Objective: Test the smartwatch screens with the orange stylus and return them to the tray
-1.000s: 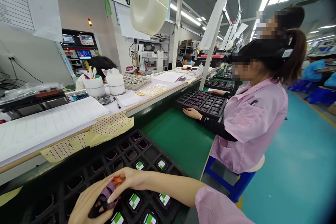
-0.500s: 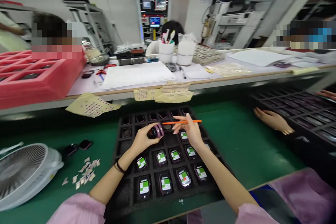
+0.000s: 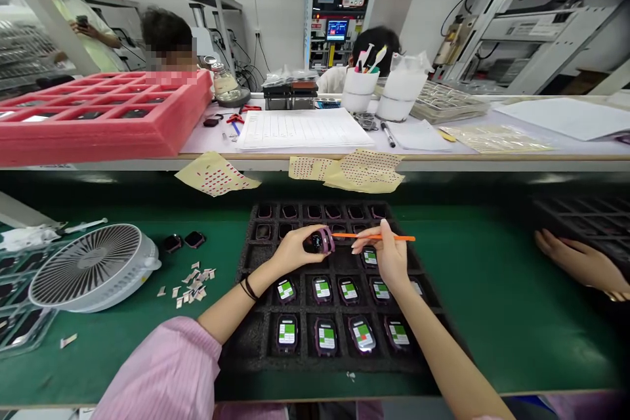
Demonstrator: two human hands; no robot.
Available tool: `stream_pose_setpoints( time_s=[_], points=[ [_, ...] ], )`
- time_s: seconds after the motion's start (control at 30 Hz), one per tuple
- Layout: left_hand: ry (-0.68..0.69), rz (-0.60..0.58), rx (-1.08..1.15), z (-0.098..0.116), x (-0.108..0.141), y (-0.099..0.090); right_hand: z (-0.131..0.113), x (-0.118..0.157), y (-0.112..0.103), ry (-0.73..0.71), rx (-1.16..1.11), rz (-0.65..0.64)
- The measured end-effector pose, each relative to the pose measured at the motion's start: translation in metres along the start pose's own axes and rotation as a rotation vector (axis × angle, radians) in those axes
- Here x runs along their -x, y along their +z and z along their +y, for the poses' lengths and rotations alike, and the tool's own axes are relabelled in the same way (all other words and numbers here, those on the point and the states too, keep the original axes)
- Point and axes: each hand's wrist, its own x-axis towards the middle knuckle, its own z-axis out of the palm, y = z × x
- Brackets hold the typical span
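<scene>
My left hand [image 3: 298, 251] grips a purple-edged smartwatch body [image 3: 325, 241] on its side above the black foam tray [image 3: 251, 365]. In my right hand [image 3: 386, 251] is a thin orange stick [image 3: 401, 237], pinched between the fingers. Its left tip points at the watch edge and is touching it or very close; I cannot tell which. Below both hands, the tray's compartments hold several watches, such as a watch with a lit green-and-white screen [image 3: 325, 336]. Those in the far rows have dark screens.
To the left stand a round white fan [image 3: 93, 266], two dark watch bodies [image 3: 195, 239] and scattered small paper pieces [image 3: 194, 289]. A co-worker's hand [image 3: 575, 256] rests by another dark tray [image 3: 590, 223] at the right. Above is a shelf [image 3: 275, 159] with a red foam tray [image 3: 172, 125].
The whole view has swung to the left, so everything sits farther right in the picture. Both hands keep their hold on the watch body and the orange stick in nearly the same pose.
</scene>
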Motion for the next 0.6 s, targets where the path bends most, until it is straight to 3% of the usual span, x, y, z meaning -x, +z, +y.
stream_pose_setpoints(
  time_s=[0.37,0.6],
  points=[
    [0.027,-0.019,-0.055,-0.0045,0.0018,0.0029,-0.0055,0.0062,0.007,-0.096,0.11,0.022],
    [0.019,-0.024,-0.026,0.0014,-0.0007,0.0013,-0.0061,0.0074,0.0101,-0.073,0.085,-0.021]
  ],
)
